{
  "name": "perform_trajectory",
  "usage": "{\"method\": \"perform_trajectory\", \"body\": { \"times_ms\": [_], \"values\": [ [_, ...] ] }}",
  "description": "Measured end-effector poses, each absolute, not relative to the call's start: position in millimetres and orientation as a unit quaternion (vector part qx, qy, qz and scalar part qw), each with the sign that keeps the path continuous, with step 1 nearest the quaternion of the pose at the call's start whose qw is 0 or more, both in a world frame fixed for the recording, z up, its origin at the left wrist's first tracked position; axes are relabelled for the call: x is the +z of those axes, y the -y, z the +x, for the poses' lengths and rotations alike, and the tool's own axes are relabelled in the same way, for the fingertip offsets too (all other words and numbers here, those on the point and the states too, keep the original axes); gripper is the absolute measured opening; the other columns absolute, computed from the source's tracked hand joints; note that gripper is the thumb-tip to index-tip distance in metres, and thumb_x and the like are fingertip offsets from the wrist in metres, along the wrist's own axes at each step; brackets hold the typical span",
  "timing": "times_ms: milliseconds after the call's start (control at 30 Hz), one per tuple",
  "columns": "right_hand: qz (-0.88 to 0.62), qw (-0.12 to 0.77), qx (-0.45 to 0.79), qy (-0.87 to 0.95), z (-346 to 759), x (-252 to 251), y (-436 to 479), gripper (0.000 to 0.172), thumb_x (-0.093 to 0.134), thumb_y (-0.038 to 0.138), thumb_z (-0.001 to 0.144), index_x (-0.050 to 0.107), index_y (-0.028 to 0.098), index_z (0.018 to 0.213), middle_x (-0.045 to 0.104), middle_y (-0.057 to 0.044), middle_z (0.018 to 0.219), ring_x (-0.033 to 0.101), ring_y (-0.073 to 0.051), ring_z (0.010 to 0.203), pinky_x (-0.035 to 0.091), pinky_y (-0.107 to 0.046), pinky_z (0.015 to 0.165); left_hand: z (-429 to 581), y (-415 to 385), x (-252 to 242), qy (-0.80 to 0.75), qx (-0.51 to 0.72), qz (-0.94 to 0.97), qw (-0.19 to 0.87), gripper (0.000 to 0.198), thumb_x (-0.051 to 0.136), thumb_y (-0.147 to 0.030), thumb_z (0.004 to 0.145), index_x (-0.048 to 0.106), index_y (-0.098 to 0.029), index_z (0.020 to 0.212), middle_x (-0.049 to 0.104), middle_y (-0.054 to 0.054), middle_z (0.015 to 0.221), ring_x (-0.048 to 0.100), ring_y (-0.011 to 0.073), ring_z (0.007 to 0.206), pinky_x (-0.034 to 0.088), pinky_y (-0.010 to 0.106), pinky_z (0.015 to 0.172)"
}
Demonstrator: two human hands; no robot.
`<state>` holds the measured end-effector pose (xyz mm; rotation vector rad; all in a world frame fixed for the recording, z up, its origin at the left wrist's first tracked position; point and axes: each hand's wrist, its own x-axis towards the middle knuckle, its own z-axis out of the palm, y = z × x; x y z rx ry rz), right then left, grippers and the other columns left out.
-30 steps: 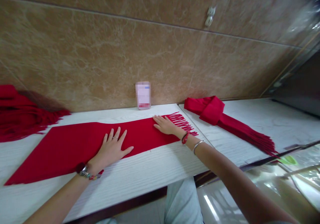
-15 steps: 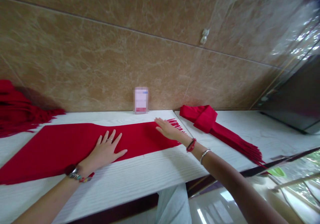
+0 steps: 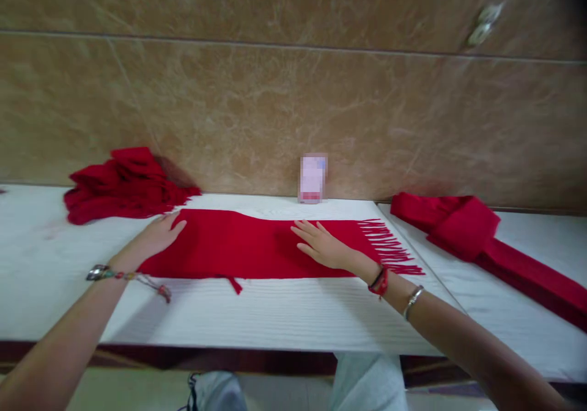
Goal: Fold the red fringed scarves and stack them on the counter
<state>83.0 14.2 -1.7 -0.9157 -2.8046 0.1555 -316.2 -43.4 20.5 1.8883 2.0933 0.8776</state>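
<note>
A red scarf (image 3: 257, 246) lies flat lengthwise on the white table, with its fringe (image 3: 389, 246) spread at the right end. My left hand (image 3: 156, 236) is at the scarf's left end, thumb apart from the other fingers, whose tips are partly hard to see. My right hand (image 3: 323, 246) rests palm down on the right half of the cloth, fingers stretched out. A short red strip (image 3: 235, 284) sticks out from under the near edge.
A crumpled heap of red scarves (image 3: 123, 185) is at the back left. To the right lies a folded, knotted red scarf (image 3: 463, 227). A phone with a blurred screen (image 3: 312, 178) leans on the brown marbled wall (image 3: 247, 111). The white table (image 3: 284, 319) has a dark front edge.
The view has swung left. My left hand has gone from the scarf's middle to its left end, which now stops there rather than running farther left. My right hand stays flat on the cloth.
</note>
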Motion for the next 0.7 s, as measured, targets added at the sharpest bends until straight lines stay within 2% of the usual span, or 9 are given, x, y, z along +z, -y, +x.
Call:
{"method": "perform_trajectory", "body": {
  "times_ms": [67, 167, 300, 433, 500, 600, 700],
  "values": [
    [-0.295, 0.107, 0.053, 0.948, 56.9, 4.4, -14.6, 0.052, 0.026, 0.040, 0.093, 0.027, 0.017, 0.140, 0.022, -0.012, 0.147, 0.016, -0.026, 0.135, 0.018, -0.052, 0.107, -330.8, 49.1, 12.6, -0.734, 0.257, 0.622, 0.093, 0.070, 0.037, -0.060, 0.075, 0.048, -0.010, 0.123, 0.045, 0.014, 0.134, 0.038, 0.0305, 0.125, 0.022, 0.043, 0.108],
    [-0.252, 0.106, 0.050, 0.961, 16.7, 3.9, -12.6, 0.054, 0.026, 0.042, 0.093, 0.025, 0.017, 0.141, 0.020, -0.011, 0.148, 0.015, -0.027, 0.135, 0.019, -0.054, 0.106, -329.5, 56.0, 1.8, -0.723, 0.277, 0.621, 0.119, 0.063, 0.035, -0.048, 0.079, 0.044, -0.008, 0.127, 0.037, 0.012, 0.140, 0.034, 0.0216, 0.129, 0.021, 0.034, 0.109],
    [-0.231, 0.082, 0.049, 0.968, -11.7, -14.5, -11.2, 0.053, 0.025, 0.043, 0.093, 0.028, 0.018, 0.140, 0.025, -0.009, 0.146, 0.019, -0.027, 0.134, 0.018, -0.055, 0.106, -330.2, 59.5, -6.2, -0.723, 0.399, 0.544, 0.147, 0.055, 0.044, -0.038, 0.077, 0.049, -0.007, 0.123, 0.043, 0.014, 0.136, 0.038, 0.0217, 0.126, 0.022, 0.034, 0.108],
    [-0.238, 0.078, 0.046, 0.967, -12.6, -29.0, -13.9, 0.053, 0.023, 0.044, 0.093, 0.031, 0.019, 0.139, 0.028, -0.008, 0.145, 0.023, -0.025, 0.133, 0.018, -0.052, 0.106, -344.3, 65.4, -7.7, -0.717, 0.468, 0.484, 0.180, 0.052, 0.048, -0.040, 0.078, 0.049, -0.014, 0.122, 0.058, 0.012, 0.120, 0.056, 0.0228, 0.109, 0.041, 0.037, 0.094],
    [-0.237, 0.082, 0.043, 0.967, -11.0, -30.2, -14.8, 0.052, 0.024, 0.044, 0.093, 0.032, 0.020, 0.138, 0.029, -0.007, 0.145, 0.024, -0.025, 0.133, 0.019, -0.052, 0.106, -347.5, 68.2, -6.7, -0.676, 0.536, 0.455, 0.222, 0.051, 0.056, -0.042, 0.073, 0.054, -0.015, 0.117, 0.063, 0.010, 0.111, 0.060, 0.0222, 0.102, 0.045, 0.035, 0.088],
    [-0.237, 0.077, 0.041, 0.968, -9.7, -29.4, -15.5, 0.052, 0.023, 0.045, 0.092, 0.033, 0.021, 0.138, 0.028, -0.008, 0.145, 0.025, -0.025, 0.132, 0.020, -0.052, 0.105, -344.9, 70.4, -4.3, -0.612, 0.586, 0.464, 0.258, 0.048, 0.065, -0.039, 0.068, 0.059, -0.015, 0.109, 0.066, 0.010, 0.107, 0.058, 0.0223, 0.104, 0.041, 0.035, 0.093],
    [-0.231, 0.075, 0.042, 0.969, -7.1, -30.3, -17.1, 0.053, 0.023, 0.046, 0.092, 0.033, 0.021, 0.138, 0.028, -0.008, 0.145, 0.025, -0.024, 0.132, 0.020, -0.051, 0.105, -338.3, 72.0, -2.9, -0.562, 0.572, 0.514, 0.305, 0.051, 0.068, -0.037, 0.069, 0.057, -0.015, 0.114, 0.065, 0.010, 0.109, 0.057, 0.0232, 0.106, 0.036, 0.038, 0.099]
  ]
}}
